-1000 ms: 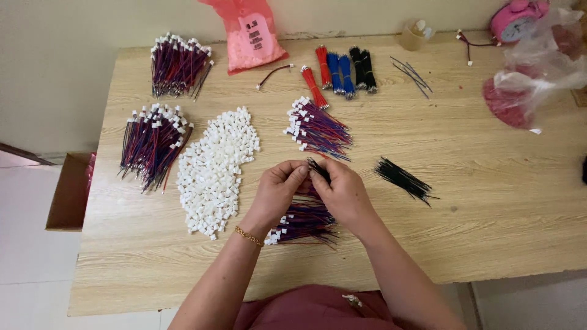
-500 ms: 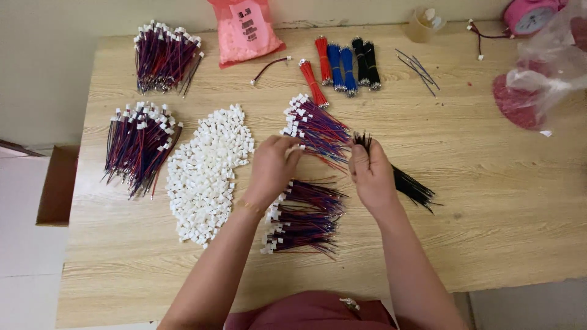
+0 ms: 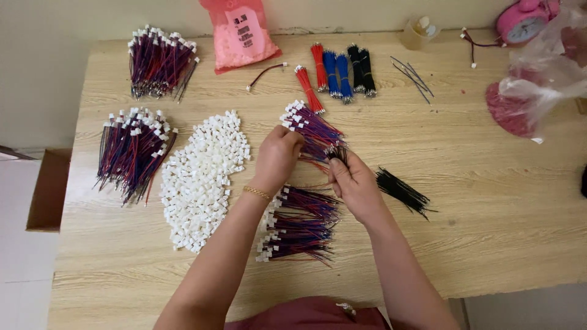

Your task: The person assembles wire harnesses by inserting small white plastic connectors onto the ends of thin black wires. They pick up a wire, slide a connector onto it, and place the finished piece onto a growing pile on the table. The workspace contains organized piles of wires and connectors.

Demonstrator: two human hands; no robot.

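Both hands have shifted up the table [image 3: 489,244]: left hand [image 3: 278,156] now pinches the wire bundle [image 3: 315,128] above the finished pile [image 3: 299,223]; right hand [image 3: 354,183] pinches black wires [image 3: 338,153] beside it.

Left hand [image 3: 278,156] fingertips curl under, hidden behind knuckles; what they pinch can't be made out. Right hand [image 3: 354,183] covers the near ends of a few black wires [image 3: 337,153], count too small to tell. Wire bundle [image 3: 312,125] partly behind both hands. Pink clock [image 3: 520,21] cut off by top edge, pink bag [image 3: 241,33] too. Clear plastic bag [image 3: 550,73] runs off right edge, contents blurred. Cardboard box [image 3: 46,189] half behind the table [image 3: 489,244]. Dark object [image 3: 584,182] at right edge, mostly cut off, unidentifiable.
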